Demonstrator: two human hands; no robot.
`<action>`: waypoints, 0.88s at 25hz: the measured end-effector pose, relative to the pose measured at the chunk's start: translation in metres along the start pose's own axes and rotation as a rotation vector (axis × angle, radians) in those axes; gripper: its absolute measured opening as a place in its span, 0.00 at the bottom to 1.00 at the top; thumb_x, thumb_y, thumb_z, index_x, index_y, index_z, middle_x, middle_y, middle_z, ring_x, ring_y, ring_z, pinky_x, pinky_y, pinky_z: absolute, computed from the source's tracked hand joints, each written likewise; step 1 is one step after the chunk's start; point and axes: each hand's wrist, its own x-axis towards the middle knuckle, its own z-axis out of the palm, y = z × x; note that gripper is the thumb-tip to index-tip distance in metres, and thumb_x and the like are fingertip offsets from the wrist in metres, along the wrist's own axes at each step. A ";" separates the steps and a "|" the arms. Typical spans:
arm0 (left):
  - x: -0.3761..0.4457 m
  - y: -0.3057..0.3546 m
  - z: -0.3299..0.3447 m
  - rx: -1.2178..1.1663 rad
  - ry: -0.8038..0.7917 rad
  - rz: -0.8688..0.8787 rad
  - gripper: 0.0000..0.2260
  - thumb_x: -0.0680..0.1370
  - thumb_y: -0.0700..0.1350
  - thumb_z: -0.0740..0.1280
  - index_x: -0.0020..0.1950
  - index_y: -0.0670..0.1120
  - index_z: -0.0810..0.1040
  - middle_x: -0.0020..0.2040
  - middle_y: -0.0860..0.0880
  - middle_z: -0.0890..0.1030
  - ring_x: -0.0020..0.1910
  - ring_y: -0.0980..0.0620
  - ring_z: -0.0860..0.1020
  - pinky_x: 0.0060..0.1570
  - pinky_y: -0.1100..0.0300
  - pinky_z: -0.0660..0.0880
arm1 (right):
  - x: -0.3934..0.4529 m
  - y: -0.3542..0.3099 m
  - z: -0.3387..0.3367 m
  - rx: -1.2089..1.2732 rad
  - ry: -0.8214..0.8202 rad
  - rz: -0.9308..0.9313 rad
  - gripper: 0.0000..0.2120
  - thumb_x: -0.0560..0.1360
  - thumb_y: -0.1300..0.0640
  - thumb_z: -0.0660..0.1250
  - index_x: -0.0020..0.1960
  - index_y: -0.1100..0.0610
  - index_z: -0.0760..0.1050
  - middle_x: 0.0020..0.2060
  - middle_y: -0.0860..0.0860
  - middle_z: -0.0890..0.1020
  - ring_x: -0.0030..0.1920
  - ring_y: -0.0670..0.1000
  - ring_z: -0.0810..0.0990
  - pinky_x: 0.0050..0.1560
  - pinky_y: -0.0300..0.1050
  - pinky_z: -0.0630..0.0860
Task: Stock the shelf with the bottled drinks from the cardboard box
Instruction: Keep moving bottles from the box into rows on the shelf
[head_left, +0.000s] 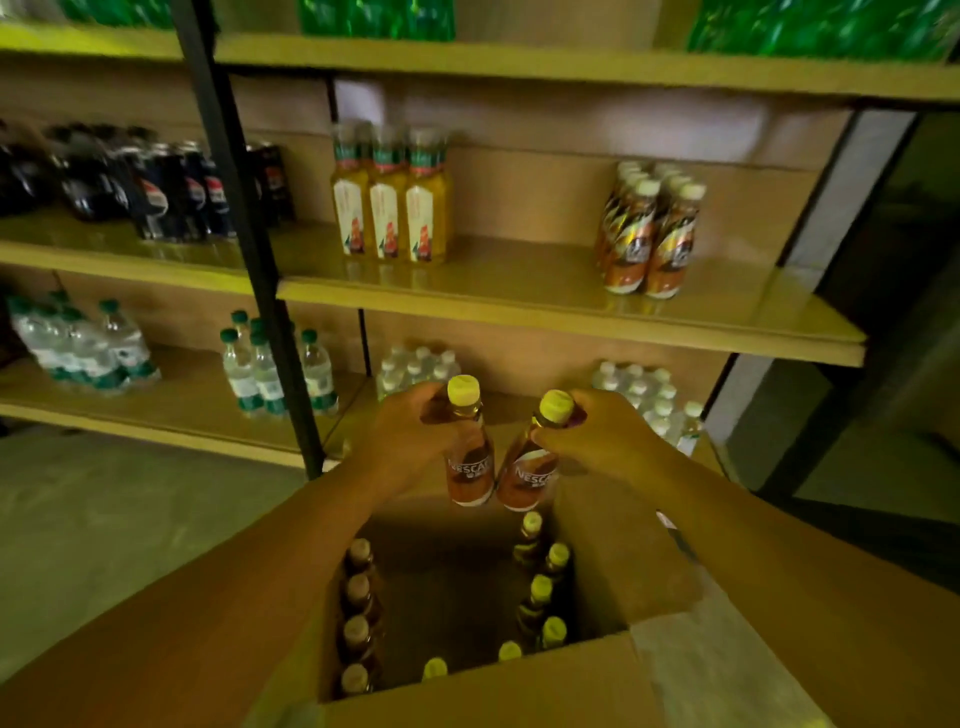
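Below, the open box (618, 561) holds bottles in two rows: brown-capped ones (358, 597) along its left wall, yellow-capped ones (543, 590) along its right and near edge, with a bare strip of floor between the rows. Above it, the left hand (410, 436) has its grip closed round the neck of the left bottle (469, 457), and the right hand (602, 434) has its grip closed round the neck of the right bottle (535, 462); the two bottles' lower ends touch or nearly touch, the right one tilted. Both read "Nescafé", partly covered.

Ahead, the middle shelf (519, 291) has wide open room between the juice bottles (389, 208) and the coffee bottles (649, 234), and free board along its front edge. The bottom shelf carries water bottles (270, 364), partly hidden behind the hands. Green bottles (374, 18) on top are cut off and blurred; the cola bottles (156, 187) at left are dark and hard to read.
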 end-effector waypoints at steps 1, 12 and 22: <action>0.004 0.019 0.001 -0.031 -0.012 0.032 0.18 0.71 0.46 0.76 0.59 0.56 0.78 0.52 0.57 0.83 0.52 0.58 0.81 0.50 0.59 0.77 | -0.001 -0.007 -0.015 -0.008 0.045 0.001 0.07 0.71 0.55 0.76 0.48 0.53 0.81 0.37 0.44 0.81 0.38 0.40 0.78 0.35 0.34 0.71; 0.056 0.204 0.114 -0.191 -0.154 0.259 0.11 0.76 0.42 0.71 0.55 0.55 0.78 0.50 0.60 0.82 0.54 0.59 0.80 0.46 0.64 0.74 | -0.004 -0.011 -0.217 0.035 0.420 -0.115 0.06 0.71 0.53 0.75 0.47 0.47 0.80 0.38 0.43 0.84 0.37 0.38 0.82 0.35 0.32 0.77; 0.159 0.277 0.274 -0.130 -0.046 0.249 0.13 0.77 0.45 0.69 0.61 0.54 0.77 0.58 0.57 0.80 0.57 0.55 0.78 0.54 0.55 0.76 | 0.092 0.083 -0.355 0.101 0.414 -0.171 0.10 0.75 0.56 0.71 0.55 0.47 0.79 0.44 0.44 0.84 0.46 0.43 0.82 0.47 0.39 0.78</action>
